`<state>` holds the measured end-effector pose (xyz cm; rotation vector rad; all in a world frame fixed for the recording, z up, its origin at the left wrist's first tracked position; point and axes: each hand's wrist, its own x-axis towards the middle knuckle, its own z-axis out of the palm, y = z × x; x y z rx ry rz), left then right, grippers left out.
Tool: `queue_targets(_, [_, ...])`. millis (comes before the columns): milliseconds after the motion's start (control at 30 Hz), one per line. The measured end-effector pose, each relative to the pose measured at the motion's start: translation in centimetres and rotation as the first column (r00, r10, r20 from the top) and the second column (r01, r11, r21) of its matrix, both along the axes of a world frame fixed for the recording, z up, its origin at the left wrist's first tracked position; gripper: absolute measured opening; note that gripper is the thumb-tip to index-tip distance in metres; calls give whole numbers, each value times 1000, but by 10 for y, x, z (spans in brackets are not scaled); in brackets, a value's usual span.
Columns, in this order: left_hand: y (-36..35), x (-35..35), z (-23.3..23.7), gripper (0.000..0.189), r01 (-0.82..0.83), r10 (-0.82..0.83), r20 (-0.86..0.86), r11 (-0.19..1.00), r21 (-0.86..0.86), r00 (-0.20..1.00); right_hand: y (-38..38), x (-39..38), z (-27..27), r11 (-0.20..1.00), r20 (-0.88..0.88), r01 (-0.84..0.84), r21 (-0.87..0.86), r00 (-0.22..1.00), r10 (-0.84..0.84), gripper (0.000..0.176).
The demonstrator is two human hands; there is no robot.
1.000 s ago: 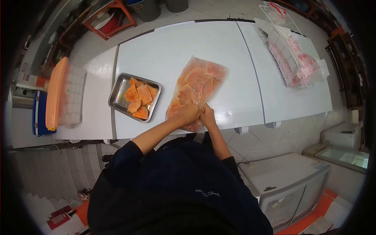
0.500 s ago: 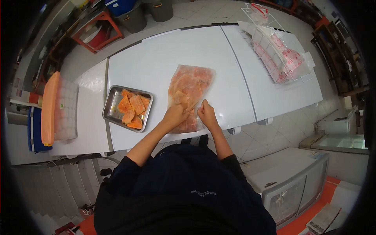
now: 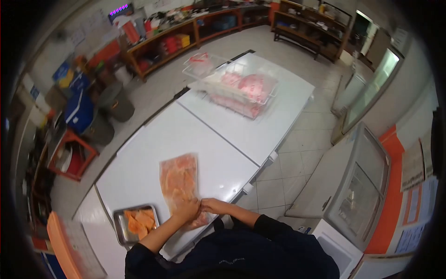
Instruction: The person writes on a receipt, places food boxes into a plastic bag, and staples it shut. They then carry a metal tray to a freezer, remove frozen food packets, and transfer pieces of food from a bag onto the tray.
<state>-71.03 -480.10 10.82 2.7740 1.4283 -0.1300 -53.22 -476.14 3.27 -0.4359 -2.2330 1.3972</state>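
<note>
A clear plastic bag (image 3: 179, 174) filled with flat orange-pink pieces lies on the white freezer lid. My left hand (image 3: 188, 209) is closed on the bag's lower part. Close against it, my right hand (image 3: 210, 205) is also closed at the bag's right edge; what its fingers pinch is too small to make out. To the left of the bag, a metal tray (image 3: 121, 232) holds several orange pieces (image 3: 141, 222).
A white wire basket (image 3: 241, 100) with red-printed plastic bags stands on the far lid (image 3: 283, 83). An orange-lidded box (image 3: 62, 246) is at lower left. Grey bins (image 3: 116, 102) and shelves (image 3: 195, 35) stand beyond; a glass-topped freezer (image 3: 353, 186) is at right.
The view has swung up and to the right, so the bag and tray appear lower. My two hands have come together at the bag.
</note>
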Motion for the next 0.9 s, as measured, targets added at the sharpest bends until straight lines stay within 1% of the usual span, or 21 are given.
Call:
queue_targets(67, [4,-6,21,21,27,-18,65,990,-141,998,8,0,12,997,27,-67,23,997,66,15])
queue_targets(100, [10,-10,33,21,40,-33,52,991,-128,998,12,-1,26,998,15,-52,37,999,52,15])
queue_targets(133, [15,-14,47,22,67,-38,187,986,-150,982,15,0,45,956,66,-102,-276,990,124,15])
queue_targets(167, [19,-18,60,23,96,-36,321,980,-174,947,19,-1,60,814,89,-126,-567,973,213,15])
queue_targets(200, [22,-23,73,23,100,-42,315,980,-172,948,23,-5,71,816,84,-125,-564,975,207,15])
queue_targets(267, [26,-34,96,27,78,39,420,963,-257,907,29,-18,83,941,-62,-196,-275,981,186,18])
queue_targets(300, [22,-39,103,27,75,39,418,964,-255,908,36,-28,86,966,18,-203,-162,978,209,22])
queue_targets(367, [17,-53,113,28,-12,176,444,937,-349,879,45,-35,90,970,-15,-209,-127,978,209,21])
queue_targets(400, [15,-58,115,28,-18,181,445,938,-345,877,51,-35,106,973,-44,-210,-95,977,207,22])
queue_targets(467, [5,-69,113,20,-29,135,519,978,-207,844,63,-33,133,966,4,-252,-64,968,252,23])
queue_targets(500, [2,-76,110,20,-39,148,524,976,-212,839,67,-34,138,953,29,-301,24,953,300,23])
queue_targets(533, [-2,-85,106,22,-56,172,528,972,-229,832,72,-33,141,930,59,-353,105,935,349,28])
queue_targets(567, [-8,-91,102,23,-73,198,533,966,-246,823,80,-29,143,903,190,-407,140,906,379,25])
queue_targets(600, [-12,-95,99,23,-90,220,542,962,-257,811,83,-28,146,895,199,-428,126,895,400,25])
queue_targets(667, [-26,-98,93,25,-129,271,640,957,-259,719,76,-26,150,894,229,-432,117,888,399,21])
queue_targets(700, [-29,-102,88,29,-186,369,572,917,-354,733,72,-27,147,878,239,-473,77,864,444,21])
queue_targets(733, [-33,-100,87,29,-214,373,547,918,-334,750,67,-32,143,902,193,-425,74,894,405,20])
queue_targets(767, [-40,-91,97,32,-308,440,500,893,-326,746,61,-39,139,922,143,-383,59,917,372,19])
queue_targets(800, [-44,-83,105,34,-320,440,522,896,-308,731,58,-43,136,914,176,-406,15,901,397,18])
queue_targets(833, [-48,-77,110,37,-298,404,528,913,-277,747,52,-46,147,913,221,-407,4,891,397,18])
queue_targets(900, [-54,-61,98,39,-292,376,599,927,-236,707,43,-54,152,921,244,-387,-51,889,387,17])
